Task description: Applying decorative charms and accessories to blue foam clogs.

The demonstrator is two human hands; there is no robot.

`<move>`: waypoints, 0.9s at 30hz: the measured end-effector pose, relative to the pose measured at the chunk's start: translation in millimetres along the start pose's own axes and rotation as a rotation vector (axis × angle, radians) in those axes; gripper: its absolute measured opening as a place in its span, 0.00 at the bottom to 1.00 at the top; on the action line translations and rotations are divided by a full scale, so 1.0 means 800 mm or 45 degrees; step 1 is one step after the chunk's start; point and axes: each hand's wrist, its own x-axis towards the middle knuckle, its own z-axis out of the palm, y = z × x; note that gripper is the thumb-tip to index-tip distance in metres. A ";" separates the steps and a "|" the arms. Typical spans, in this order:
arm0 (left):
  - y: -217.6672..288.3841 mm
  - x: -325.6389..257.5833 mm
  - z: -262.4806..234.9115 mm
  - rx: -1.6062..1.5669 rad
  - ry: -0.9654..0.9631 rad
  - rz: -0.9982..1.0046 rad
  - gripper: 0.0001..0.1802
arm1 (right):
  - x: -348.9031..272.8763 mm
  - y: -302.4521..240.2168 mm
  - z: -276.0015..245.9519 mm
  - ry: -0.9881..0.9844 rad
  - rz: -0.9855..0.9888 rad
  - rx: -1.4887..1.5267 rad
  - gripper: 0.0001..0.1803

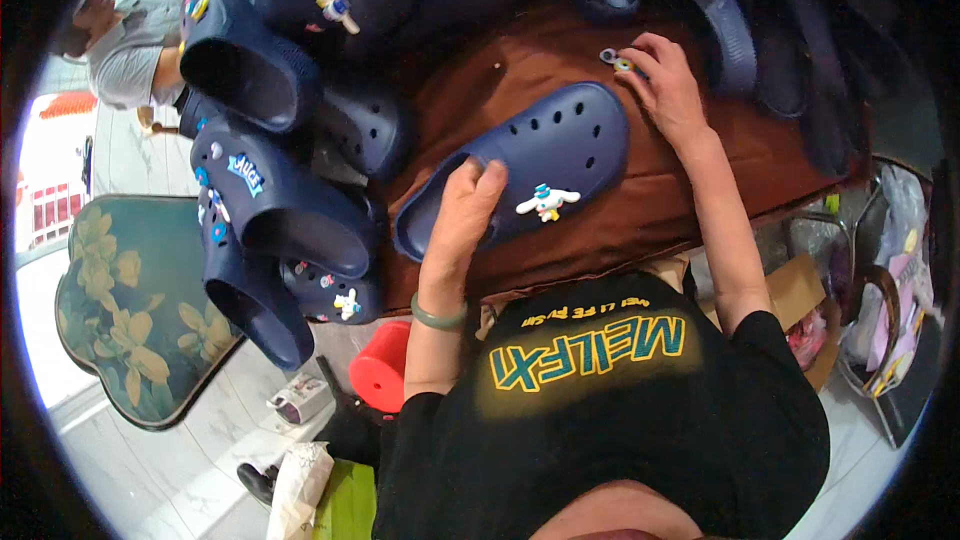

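The navy clog (575, 165) is over the brown-covered surface (670, 205), its long axis slanting away to the right, toe just beside the right hand (668, 90), whose fingers pinch small round pieces (624, 64). The left hand (464, 205) clamps its side rim near the heel, some fingers hidden. A cardboard box (797, 290) holds something pinkish (805, 342), partly hidden

- Smooth, matt, rubbery plastic on this navy-blue, rounded clog (550, 162)!
- Shinier plastic on the white, long-eared charm (547, 202)!
- Creased cloth: that brown, draped cover (640, 215)!
- Smooth plastic again, the red, round stool (378, 370)!
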 end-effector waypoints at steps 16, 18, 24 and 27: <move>0.025 0.011 0.010 -0.324 -0.248 -0.103 0.19 | 0.028 -0.133 0.011 -0.086 -0.432 0.186 0.16; 0.025 0.008 0.012 -0.377 -0.295 -0.080 0.18 | 0.025 -0.140 0.003 -0.138 -0.427 0.200 0.16; 0.019 0.005 0.010 -0.431 -0.312 -0.023 0.17 | 0.026 -0.142 -0.017 -0.161 -0.567 0.083 0.14; 0.021 0.006 0.007 -0.403 -0.327 -0.014 0.17 | 0.048 -0.145 -0.021 -0.350 -0.495 0.211 0.11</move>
